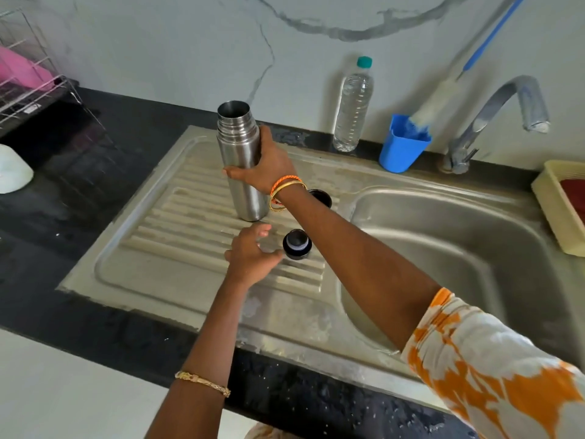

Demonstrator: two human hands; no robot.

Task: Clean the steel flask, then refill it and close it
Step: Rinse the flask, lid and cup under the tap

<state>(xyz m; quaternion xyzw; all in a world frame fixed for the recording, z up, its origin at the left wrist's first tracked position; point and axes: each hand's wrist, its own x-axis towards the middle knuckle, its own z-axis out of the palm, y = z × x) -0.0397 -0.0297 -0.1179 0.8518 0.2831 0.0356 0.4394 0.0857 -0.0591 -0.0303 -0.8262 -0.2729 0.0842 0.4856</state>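
The steel flask [240, 153] stands upright and uncapped on the ribbed drainboard [177, 248] of the steel sink. My right hand [269, 163] grips its body around the middle. My left hand [251, 255] hovers low over the drainboard with relaxed fingers, its fingertips just left of a black stopper [297, 244] that lies on the ribs. A second black cap [321, 197] sits behind my right wrist, partly hidden. A clear water bottle [354, 106] with a teal cap stands at the back by the wall.
A blue cup [402, 147] holding a white bottle brush [443, 96] with a blue handle stands next to the tap [493, 118]. The sink basin [443, 248] is on the right, a yellow basket [550, 204] beyond it. A wire rack [28, 87] and a white object [12, 169] are on the left.
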